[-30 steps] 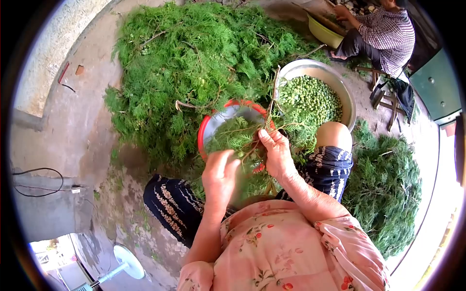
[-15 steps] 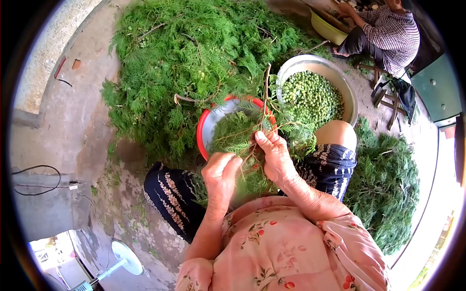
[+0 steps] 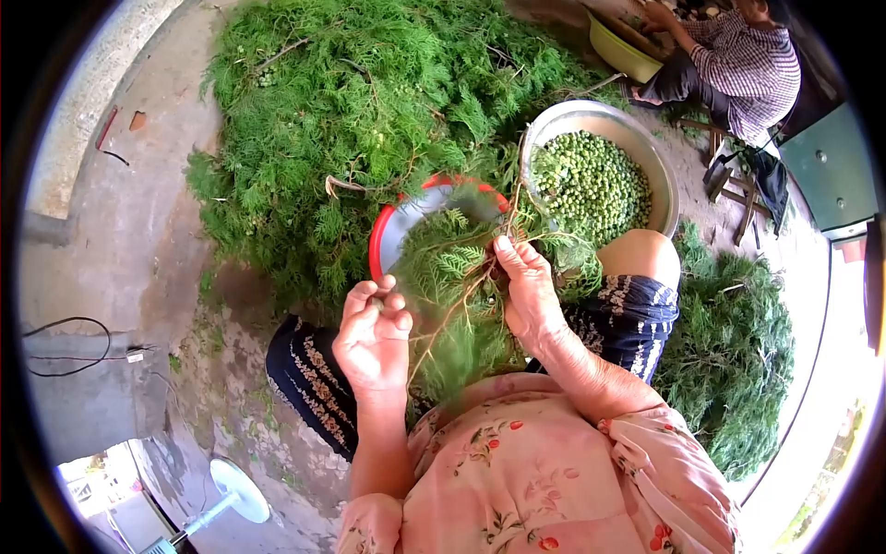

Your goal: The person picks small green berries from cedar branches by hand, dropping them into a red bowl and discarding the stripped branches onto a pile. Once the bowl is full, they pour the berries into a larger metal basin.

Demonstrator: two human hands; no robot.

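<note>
My right hand point(image 3: 532, 291) pinches a leafy green branch point(image 3: 466, 291) by its brown stem, which points up and to the right. The foliage hangs over my lap and over a red-rimmed pale basin point(image 3: 379, 242). To the left of the branch, my left hand point(image 3: 374, 332) is raised off it, palm partly showing and fingers curled; a small dark greenish spot shows between the fingers, too small to name. Beyond my right hand stands a wide metal basin point(image 3: 666, 189) with many small green berries point(image 3: 595, 185) in it.
A large heap of green branches point(image 3: 314, 120) lies ahead and left, and another pile point(image 3: 734, 346) at the right. A seated person point(image 3: 748, 69) is beside a yellow-green basin point(image 3: 620, 54) and a wooden stool point(image 3: 738, 194). A fan point(image 3: 240, 489) stands lower left.
My left hand has moved left, away from the branch, and turned so its palm shows. The branch has shifted and tilted in my right hand, showing more of its stem.
</note>
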